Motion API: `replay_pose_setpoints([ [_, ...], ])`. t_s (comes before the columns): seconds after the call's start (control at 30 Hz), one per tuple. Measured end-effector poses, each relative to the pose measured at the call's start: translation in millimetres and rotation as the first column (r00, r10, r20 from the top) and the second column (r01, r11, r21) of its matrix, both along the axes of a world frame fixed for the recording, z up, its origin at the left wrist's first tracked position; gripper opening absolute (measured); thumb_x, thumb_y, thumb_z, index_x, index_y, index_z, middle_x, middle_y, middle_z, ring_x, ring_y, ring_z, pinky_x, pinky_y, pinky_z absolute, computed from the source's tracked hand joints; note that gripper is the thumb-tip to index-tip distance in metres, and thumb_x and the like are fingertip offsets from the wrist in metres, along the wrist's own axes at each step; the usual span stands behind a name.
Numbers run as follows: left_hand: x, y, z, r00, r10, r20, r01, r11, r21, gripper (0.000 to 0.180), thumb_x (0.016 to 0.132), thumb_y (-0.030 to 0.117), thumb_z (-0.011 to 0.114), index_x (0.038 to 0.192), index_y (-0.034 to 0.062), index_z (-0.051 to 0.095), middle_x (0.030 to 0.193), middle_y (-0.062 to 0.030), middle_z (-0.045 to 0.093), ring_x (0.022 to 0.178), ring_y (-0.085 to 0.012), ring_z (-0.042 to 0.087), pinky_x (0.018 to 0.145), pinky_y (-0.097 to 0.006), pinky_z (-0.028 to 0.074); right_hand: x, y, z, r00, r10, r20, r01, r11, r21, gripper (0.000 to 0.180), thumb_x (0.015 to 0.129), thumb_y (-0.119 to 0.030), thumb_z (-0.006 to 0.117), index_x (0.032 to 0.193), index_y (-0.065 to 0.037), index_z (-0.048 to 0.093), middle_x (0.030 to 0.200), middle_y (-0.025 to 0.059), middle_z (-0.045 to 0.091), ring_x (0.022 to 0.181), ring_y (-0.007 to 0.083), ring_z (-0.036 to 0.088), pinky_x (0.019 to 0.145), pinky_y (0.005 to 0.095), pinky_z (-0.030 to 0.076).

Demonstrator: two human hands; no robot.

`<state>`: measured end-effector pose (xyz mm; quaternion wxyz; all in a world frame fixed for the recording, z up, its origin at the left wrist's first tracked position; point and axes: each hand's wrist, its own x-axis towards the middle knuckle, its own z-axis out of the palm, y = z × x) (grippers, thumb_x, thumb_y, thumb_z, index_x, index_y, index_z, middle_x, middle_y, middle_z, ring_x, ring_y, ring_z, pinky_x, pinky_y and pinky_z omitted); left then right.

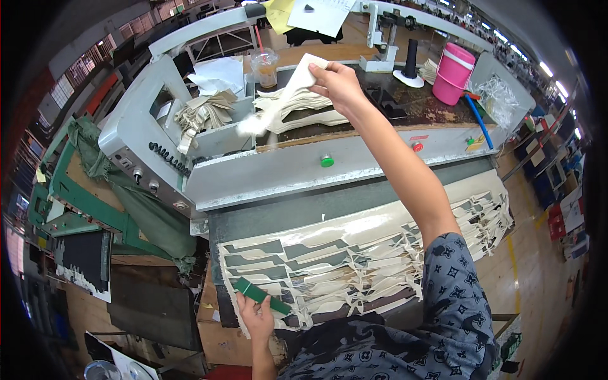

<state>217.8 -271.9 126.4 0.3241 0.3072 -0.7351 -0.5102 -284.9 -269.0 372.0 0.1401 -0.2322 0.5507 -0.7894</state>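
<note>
Factory press table [278,218] bears cut sheet [354,253]; right hand [339,82] pinches cream piece [288,95], left hand [256,313] clasps green tool [261,296].

I am looking down into a factory hall. A grey cutting press [266,171] is filling the centre of the frame. A green metal frame [76,202] is standing at the left over a brown floor [82,310]. Barred windows [76,79] are running along the upper left, and ceiling lights [548,69] are glowing at the upper right above a yellow floor line [514,266].
</note>
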Motion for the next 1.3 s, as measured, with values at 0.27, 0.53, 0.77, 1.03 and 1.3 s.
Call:
replay_pose_setpoints([
  [0.27, -34, 6, 12, 0.99, 0.135, 0.028, -0.137, 0.988, 0.073, 0.028, 0.09, -0.007, 0.077, 0.115, -0.0065, 0.065, 0.133, -0.0126, 0.047, 0.111, -0.0219, 0.066, 0.082, -0.031, 0.064, 17, 52, -98, 0.026, -0.258, -0.966, 0.698, 0.696, -0.167, 0.054, 0.083, -0.024, 0.089, 0.125, -0.005, 0.061, 0.121, 0.0188, 0.066, 0.115, 0.0395, 0.064, 0.1, 0.0504, 0.05],
  [0.53, -158, 1, -32, 0.932, 0.355, -0.073, -0.143, 0.544, 0.827, 0.031, 0.106, 0.012, 0.067, 0.131, 0.0011, 0.051, 0.128, -0.0131, 0.06, 0.117, -0.0267, 0.067, 0.094, -0.043, 0.063, 177, 131, -264, 0.281, 0.616, -0.736, -0.107, 0.782, 0.613, 0.055, 0.083, -0.032, 0.088, 0.129, -0.009, 0.067, 0.126, 0.0153, 0.067, 0.12, 0.0352, 0.064, 0.108, 0.0498, 0.048],
  [0.77, -220, -5, -95, 0.988, 0.142, 0.064, -0.13, 0.527, 0.84, 0.054, 0.104, 0.018, 0.071, 0.143, 0.0019, 0.037, 0.127, -0.0203, 0.061, 0.103, -0.0302, 0.072, 0.087, -0.049, 0.066, 108, 157, -364, 0.481, 0.633, -0.607, 0.042, 0.674, 0.737, 0.048, 0.085, -0.02, 0.084, 0.128, -0.008, 0.069, 0.143, 0.0105, 0.065, 0.145, 0.0343, 0.05, 0.128, 0.0565, 0.031],
  [1.03, -188, -66, -89, 0.919, -0.039, 0.392, 0.209, 0.892, -0.4, 0.073, 0.085, 0.014, 0.086, 0.148, 0.0033, 0.049, 0.135, -0.0237, 0.062, 0.118, -0.0364, 0.064, 0.095, -0.045, 0.054, 132, 158, -380, 0.661, 0.36, -0.658, 0.331, 0.647, 0.687, 0.049, 0.081, -0.034, 0.087, 0.123, -0.012, 0.073, 0.121, 0.0083, 0.068, 0.125, 0.0308, 0.059, 0.128, 0.0598, 0.024],
  [1.3, -175, -91, -133, 0.923, -0.16, 0.35, 0.318, 0.83, -0.458, 0.068, 0.083, 0.005, 0.081, 0.145, 0.0008, 0.056, 0.142, -0.0237, 0.06, 0.13, -0.0446, 0.055, 0.112, -0.049, 0.045, 130, 167, -403, 0.775, 0.245, -0.583, 0.228, 0.752, 0.618, 0.048, 0.076, -0.025, 0.09, 0.118, -0.008, 0.076, 0.1, 0.0088, 0.072, 0.101, 0.0278, 0.068, 0.117, 0.0511, 0.041],
])
